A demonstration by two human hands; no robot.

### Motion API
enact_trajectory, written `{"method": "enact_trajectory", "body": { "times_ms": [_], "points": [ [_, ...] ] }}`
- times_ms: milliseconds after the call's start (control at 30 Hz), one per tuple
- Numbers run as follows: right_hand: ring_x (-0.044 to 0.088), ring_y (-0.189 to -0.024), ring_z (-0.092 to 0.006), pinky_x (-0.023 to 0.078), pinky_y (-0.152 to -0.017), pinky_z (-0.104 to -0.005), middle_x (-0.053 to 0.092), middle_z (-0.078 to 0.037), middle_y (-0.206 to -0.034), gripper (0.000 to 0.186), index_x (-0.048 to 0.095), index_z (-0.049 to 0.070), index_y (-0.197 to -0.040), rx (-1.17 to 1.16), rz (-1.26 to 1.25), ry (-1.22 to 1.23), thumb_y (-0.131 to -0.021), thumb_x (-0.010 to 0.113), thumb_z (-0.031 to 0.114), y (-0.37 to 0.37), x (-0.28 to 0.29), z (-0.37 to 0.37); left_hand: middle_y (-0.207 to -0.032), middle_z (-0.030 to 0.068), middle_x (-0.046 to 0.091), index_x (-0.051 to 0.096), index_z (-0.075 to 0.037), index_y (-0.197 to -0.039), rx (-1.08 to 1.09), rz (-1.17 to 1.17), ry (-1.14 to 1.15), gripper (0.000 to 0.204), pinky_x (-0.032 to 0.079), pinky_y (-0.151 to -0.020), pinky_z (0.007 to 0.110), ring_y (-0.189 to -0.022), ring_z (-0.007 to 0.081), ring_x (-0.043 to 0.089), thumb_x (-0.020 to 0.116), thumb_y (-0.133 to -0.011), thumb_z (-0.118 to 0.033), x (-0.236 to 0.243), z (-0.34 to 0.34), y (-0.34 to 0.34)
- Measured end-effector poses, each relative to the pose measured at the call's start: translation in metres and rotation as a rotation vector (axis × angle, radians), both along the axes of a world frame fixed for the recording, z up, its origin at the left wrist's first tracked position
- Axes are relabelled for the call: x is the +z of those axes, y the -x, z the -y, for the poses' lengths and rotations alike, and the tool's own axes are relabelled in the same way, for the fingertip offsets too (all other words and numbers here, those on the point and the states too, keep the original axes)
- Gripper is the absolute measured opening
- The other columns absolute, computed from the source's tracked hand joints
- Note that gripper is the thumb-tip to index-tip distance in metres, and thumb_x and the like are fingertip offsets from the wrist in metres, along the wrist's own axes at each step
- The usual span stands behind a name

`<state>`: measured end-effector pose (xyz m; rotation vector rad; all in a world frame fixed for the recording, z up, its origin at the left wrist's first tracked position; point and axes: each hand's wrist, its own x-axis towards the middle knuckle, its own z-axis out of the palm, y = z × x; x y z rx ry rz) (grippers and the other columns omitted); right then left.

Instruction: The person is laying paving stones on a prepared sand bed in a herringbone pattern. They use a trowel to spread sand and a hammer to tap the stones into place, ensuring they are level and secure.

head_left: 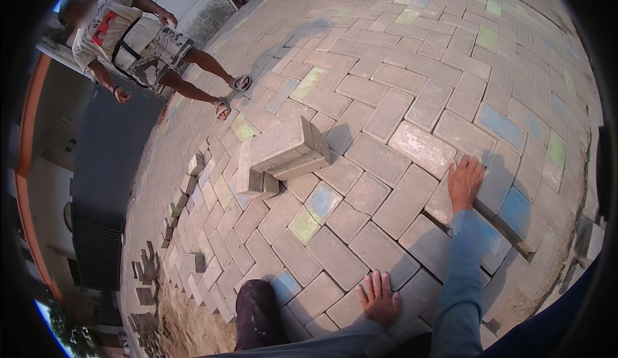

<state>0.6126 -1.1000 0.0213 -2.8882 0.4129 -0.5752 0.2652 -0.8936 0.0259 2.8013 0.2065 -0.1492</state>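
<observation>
My left hand (380,299) lies flat on the laid paving blocks near the lower edge, its fingers spread, holding nothing. Farther forward and to the right, my right hand (466,181) is at the left edge of a grey paving block (504,194) with a blue-painted end, its fingers bent over that edge. This block sits a little higher than those around it, and its near end face shows. How far the fingers reach under it is hidden. Beside my right forearm lies another blue-marked block (487,242). My dark-clothed knee (259,313) is down on the paving.
A small stack of loose paving blocks (283,152) stands ahead, left of centre. Someone in sandals (145,39) stands at the upper left. More loose blocks (143,271) line the left, near bare sand (193,322). A rough edge (566,264) borders the paving on the right.
</observation>
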Motion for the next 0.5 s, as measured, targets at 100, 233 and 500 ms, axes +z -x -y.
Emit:
{"method": "enact_trajectory", "body": {
  "times_ms": [100,233,500],
  "points": [
    [0.057,-0.110,-0.0386,0.045,-0.097,-0.0514,0.057,-0.018,-0.107,0.035,0.063,0.003,-0.107,0.027,0.010,-0.005,-0.096,0.070,0.035,0.001,0.002,0.006,-0.169,0.0238,0.024,0.032,-0.003,-0.161,0.011,-0.023,0.028,0.077,0.005,-0.123,0.070,-0.157,0.0475,0.016,0.052,-0.099,-0.044,0.003,-0.001,-0.002],
    [0.058,-0.111,-0.0401,0.046,-0.098,-0.0517,0.058,-0.020,-0.112,0.036,0.065,0.002,-0.116,0.049,0.040,-0.004,-0.097,0.069,0.033,0.002,-0.002,0.001,-0.168,0.0238,0.027,0.033,-0.003,-0.161,0.008,-0.012,0.034,0.076,0.007,-0.123,0.070,-0.157,0.0479,0.018,0.053,-0.099,-0.044,0.004,-0.004,0.004],
    [0.057,-0.118,-0.0417,0.045,-0.104,-0.0506,0.060,-0.023,-0.123,0.045,0.067,0.001,-0.127,0.093,0.072,-0.023,-0.099,0.063,0.035,-0.007,-0.005,0.019,-0.167,0.0273,0.028,0.033,0.001,-0.160,-0.018,0.015,0.029,0.075,0.005,-0.122,0.071,-0.157,0.0498,0.016,0.052,-0.098,-0.038,0.014,0.006,-0.016]
  ]
}}
